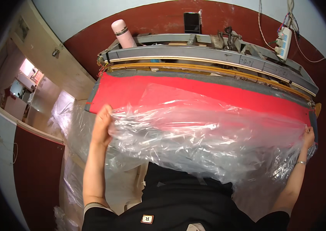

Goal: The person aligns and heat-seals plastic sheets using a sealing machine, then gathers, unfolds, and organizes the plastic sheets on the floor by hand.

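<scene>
A wide sheet of clear plastic film (193,138) is stretched between my two hands, crinkled and shiny. My left hand (103,122) is closed on its left edge, near the front left corner of a red cloth surface (120,88). At the right end, my right hand (308,136) pinches the film beside the red surface's front right corner. The film's far part lies flat over the red cloth, while its near part bunches and hangs toward my body. The fingertips of both hands are partly hidden by the film.
Behind the red surface runs a long grey metal frame (193,51) with orange-yellow strips. A pink bottle (123,34) and a black phone (192,23) stand at the back. A power strip (284,43) hangs at right. More plastic film (62,109) lies at left by a door (49,46).
</scene>
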`<state>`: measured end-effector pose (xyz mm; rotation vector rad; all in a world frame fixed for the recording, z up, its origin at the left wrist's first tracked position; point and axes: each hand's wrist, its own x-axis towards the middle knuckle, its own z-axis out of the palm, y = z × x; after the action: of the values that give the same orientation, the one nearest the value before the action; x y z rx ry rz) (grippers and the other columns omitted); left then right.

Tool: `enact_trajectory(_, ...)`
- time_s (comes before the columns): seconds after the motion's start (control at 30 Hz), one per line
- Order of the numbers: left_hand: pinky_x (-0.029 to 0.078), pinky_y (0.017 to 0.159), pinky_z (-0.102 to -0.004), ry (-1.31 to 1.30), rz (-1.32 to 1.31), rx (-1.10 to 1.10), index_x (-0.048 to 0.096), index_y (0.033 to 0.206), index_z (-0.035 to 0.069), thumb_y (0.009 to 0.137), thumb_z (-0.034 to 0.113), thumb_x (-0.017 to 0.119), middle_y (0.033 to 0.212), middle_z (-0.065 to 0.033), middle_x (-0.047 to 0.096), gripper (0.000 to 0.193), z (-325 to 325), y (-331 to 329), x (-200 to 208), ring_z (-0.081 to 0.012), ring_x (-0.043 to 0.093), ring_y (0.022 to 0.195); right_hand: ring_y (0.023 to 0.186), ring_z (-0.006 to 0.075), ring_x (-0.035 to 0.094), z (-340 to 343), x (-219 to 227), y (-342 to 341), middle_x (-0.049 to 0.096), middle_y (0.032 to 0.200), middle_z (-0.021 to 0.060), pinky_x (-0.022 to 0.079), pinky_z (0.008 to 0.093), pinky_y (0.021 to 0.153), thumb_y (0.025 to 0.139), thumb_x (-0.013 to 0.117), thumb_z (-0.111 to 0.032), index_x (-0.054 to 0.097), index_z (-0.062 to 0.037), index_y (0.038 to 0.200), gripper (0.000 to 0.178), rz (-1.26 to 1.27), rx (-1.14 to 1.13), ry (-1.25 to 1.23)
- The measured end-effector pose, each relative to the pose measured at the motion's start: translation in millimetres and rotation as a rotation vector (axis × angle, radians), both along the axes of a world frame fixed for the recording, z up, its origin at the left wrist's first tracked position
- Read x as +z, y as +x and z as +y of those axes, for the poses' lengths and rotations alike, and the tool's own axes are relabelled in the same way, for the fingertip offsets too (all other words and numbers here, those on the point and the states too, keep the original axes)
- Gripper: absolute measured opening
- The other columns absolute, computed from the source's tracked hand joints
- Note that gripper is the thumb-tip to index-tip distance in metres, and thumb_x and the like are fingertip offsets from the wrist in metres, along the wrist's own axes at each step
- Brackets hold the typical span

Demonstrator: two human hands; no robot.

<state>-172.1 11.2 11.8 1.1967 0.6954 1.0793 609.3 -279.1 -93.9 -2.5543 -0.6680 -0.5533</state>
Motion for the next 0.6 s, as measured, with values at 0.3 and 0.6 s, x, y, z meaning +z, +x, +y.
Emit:
enact_trajectory(0.3, 0.038, 0.050, -0.0293, 0.739, 1.019, 0.513, 0.052, 0.077, 0.004, 0.080, 0.011, 0.062, 0.063, -0.0003, 0.052, 0.012, 96, -4, 51, -0.0150, 0.048, 0.055, 0.052, 0.0163, 0.039, 5, -11, 8, 0.039, 0.056, 0.0091, 0.037, 0.0333, 0.052, 0.087, 0.054, -0.038, 0.049, -0.0043, 0.075, 0.036, 0.005, 0.231, 0.172)
enact_trajectory(0.6, 0.035, 0.096, -0.0428, 1.178, 1.314, -0.179, 0.052, 0.117, 0.006, 0.081, 0.029, 0.060, 0.125, -0.0121, 0.048, 0.044, 30, 36, -25, -0.0322, 0.041, 0.119, 0.053, 0.0240, 0.049, -4, -16, 14, 0.051, 0.060, 0.0114, 0.040, 0.0372, 0.052, 0.087, 0.053, -0.040, 0.052, -0.0070, 0.079, 0.034, -0.030, 0.140, 0.093)
